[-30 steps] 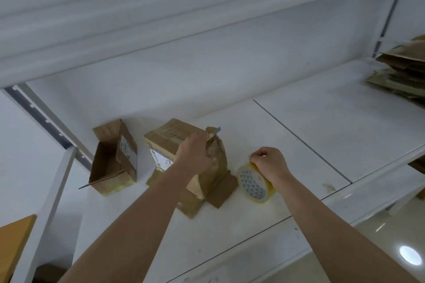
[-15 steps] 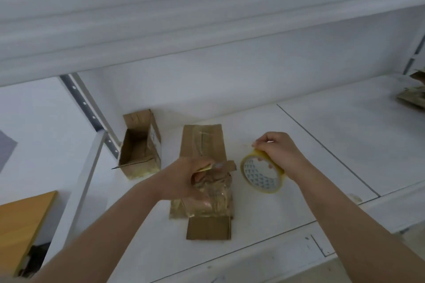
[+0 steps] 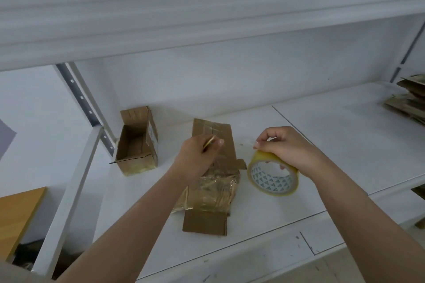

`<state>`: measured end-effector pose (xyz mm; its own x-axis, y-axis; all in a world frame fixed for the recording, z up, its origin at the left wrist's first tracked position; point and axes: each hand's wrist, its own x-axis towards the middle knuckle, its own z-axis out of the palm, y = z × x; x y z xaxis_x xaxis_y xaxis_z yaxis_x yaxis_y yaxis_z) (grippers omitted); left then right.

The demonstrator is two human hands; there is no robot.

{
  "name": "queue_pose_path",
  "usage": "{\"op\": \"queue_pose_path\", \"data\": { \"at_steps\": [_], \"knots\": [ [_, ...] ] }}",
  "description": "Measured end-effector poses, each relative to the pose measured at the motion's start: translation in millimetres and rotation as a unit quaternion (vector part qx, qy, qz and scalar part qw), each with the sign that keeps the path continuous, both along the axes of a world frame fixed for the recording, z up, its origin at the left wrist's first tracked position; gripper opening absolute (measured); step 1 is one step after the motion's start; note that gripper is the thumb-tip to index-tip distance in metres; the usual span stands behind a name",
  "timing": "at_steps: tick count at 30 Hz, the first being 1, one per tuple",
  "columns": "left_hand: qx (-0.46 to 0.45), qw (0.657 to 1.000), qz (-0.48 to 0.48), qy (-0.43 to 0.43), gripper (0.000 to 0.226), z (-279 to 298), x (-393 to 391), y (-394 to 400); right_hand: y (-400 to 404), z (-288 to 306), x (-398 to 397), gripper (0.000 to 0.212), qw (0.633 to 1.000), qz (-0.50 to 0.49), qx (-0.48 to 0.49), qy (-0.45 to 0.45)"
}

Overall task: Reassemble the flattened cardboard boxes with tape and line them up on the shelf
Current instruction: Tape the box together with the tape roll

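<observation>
Two hands work above a flattened box [image 3: 212,181] lying on the white shelf [image 3: 333,145]. Left hand [image 3: 197,156] pinches a thin tool; right hand [image 3: 285,149] grips the tape roll [image 3: 273,178]. Loose tape may fold onto itself.

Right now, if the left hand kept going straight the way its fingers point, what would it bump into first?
The left hand points away from the person, over the flattened cardboard box. Going straight on, it would likely pass along the box's far flap, then meet the shelf's white back wall. Depth is hard to judge here.
</observation>
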<state>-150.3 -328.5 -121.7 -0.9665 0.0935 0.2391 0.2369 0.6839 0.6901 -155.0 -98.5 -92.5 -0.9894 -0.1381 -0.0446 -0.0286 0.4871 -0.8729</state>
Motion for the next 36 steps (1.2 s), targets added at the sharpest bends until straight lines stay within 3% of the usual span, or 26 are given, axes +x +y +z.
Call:
{"op": "queue_pose_path", "data": {
  "at_steps": [6, 11, 15, 19, 24, 30, 36],
  "knots": [
    [0.148, 0.988, 0.018, -0.047, 0.072, 8, 16, 41, -4, 2, 2, 0.011, 0.999, 0.043, 0.012, 0.013],
    [0.192, 0.98, 0.041, -0.026, 0.043, 5, 25, 57, -6, -3, 3, 0.012, 0.996, 0.087, 0.009, 0.015],
    [0.148, 0.983, 0.104, 0.014, 0.042, 10, 26, 50, -5, 2, 3, 0.025, 0.988, 0.14, -0.054, -0.028],
    [0.112, 0.983, 0.138, 0.04, 0.044, 13, 33, 35, 0, 5, 2, 0.062, 0.975, 0.17, -0.127, -0.062],
    [0.074, 0.979, 0.177, 0.064, 0.047, 4, 47, 21, 0, -1, -5, 0.041, 0.969, 0.213, -0.113, -0.056],
    [0.048, 0.962, 0.263, 0.058, 0.037, -3, 70, -36, 30, -24, -15, 0.034, 0.99, 0.139, 0.014, 0.002],
    [0.007, 0.959, 0.278, 0.062, 0.042, -10, 65, -40, 27, -39, -23, 0.029, 0.992, 0.113, 0.038, 0.029]
  ]
}}
